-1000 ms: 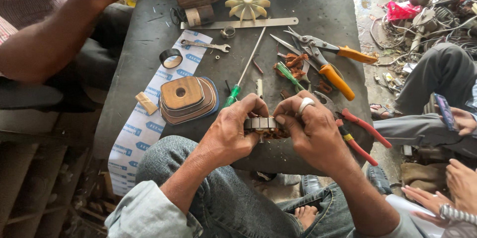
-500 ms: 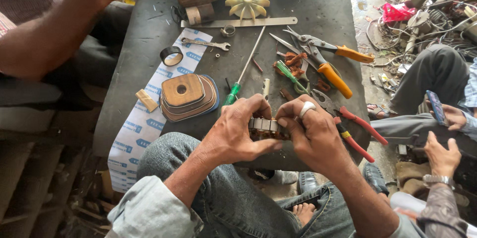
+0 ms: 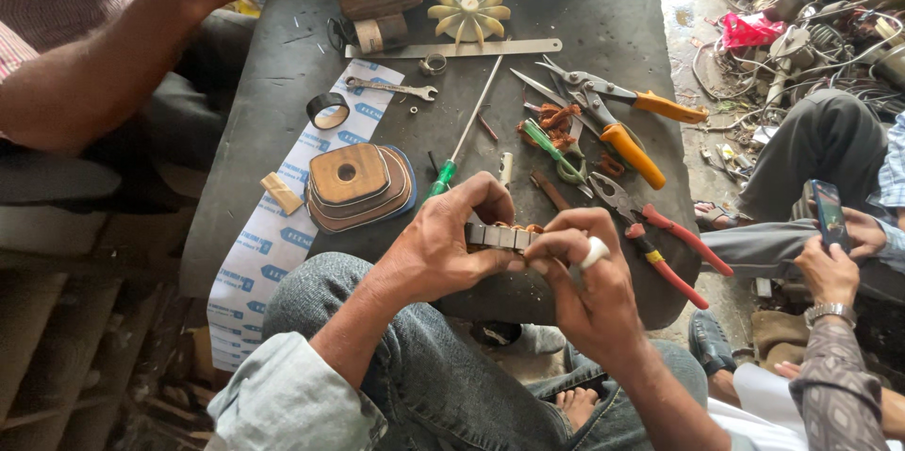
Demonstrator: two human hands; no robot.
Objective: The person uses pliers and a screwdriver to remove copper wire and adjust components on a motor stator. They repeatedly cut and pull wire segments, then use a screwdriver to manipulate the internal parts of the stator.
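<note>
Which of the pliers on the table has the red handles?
The red-handled pliers lie at the table's right edge, just right of the right hand. The other pliers, farther up the table, have orange handles.

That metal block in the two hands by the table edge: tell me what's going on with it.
A seated person grips a small laminated metal block with the left hand and the right hand, just above the near edge of a dark table. Copper wire shows at its top. Red-handled pliers, a green-handled screwdriver and a stack of brown wooden forms lie close by. Another person's arm rests at the table's left side.
</note>
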